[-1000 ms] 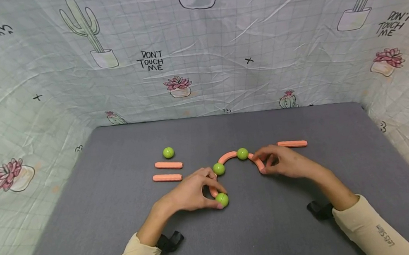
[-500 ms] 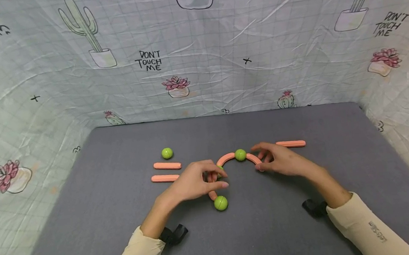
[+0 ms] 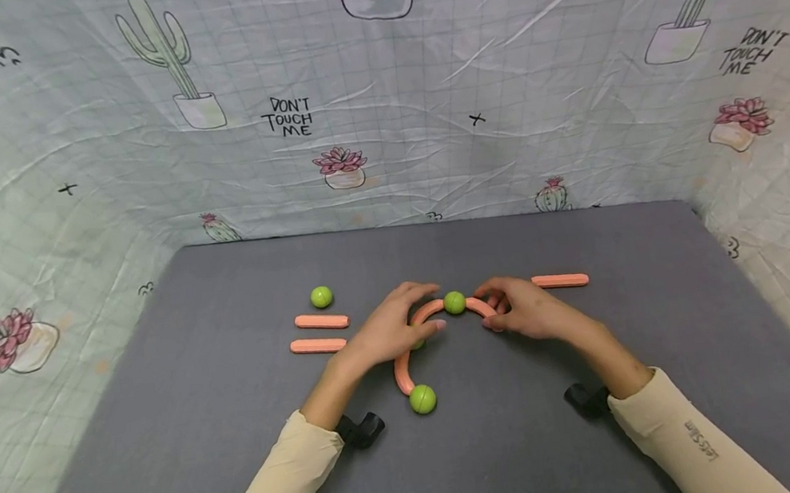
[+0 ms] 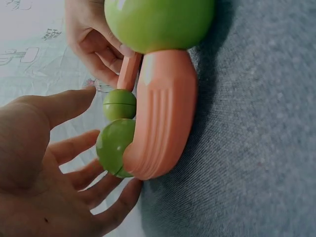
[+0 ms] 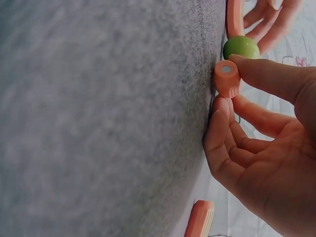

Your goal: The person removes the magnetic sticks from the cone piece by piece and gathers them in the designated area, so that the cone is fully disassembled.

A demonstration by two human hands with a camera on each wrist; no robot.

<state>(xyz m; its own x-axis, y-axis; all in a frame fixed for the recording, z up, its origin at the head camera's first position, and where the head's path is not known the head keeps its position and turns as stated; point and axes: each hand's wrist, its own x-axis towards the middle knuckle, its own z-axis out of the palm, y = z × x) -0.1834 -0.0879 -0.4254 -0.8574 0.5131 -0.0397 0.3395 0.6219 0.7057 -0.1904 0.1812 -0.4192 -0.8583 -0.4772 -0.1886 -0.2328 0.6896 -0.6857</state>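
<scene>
A chain of curved orange sticks and green balls lies on the grey table in the head view. At its right end, my right hand (image 3: 528,309) pinches a curved orange stick (image 3: 480,307) between thumb and fingertips; the stick's round end shows in the right wrist view. That stick meets the top green ball (image 3: 455,303). Over the chain's upper left, my left hand (image 3: 391,329) is held with fingers spread, gripping nothing. It partly covers another green ball (image 3: 416,345). Below, a curved orange stick (image 3: 403,374) runs to the lowest green ball (image 3: 422,399).
Left of the chain lie a loose green ball (image 3: 322,297) and two straight orange sticks, an upper stick (image 3: 322,321) and a lower stick (image 3: 318,345). Another straight orange stick (image 3: 561,281) lies beyond my right hand. A printed cloth (image 3: 396,118) hangs behind the grey table (image 3: 502,444).
My left hand has let go of the lowest green ball and moved up and right over the chain. The chain's top ball and right stick have shifted slightly left, with my right hand.
</scene>
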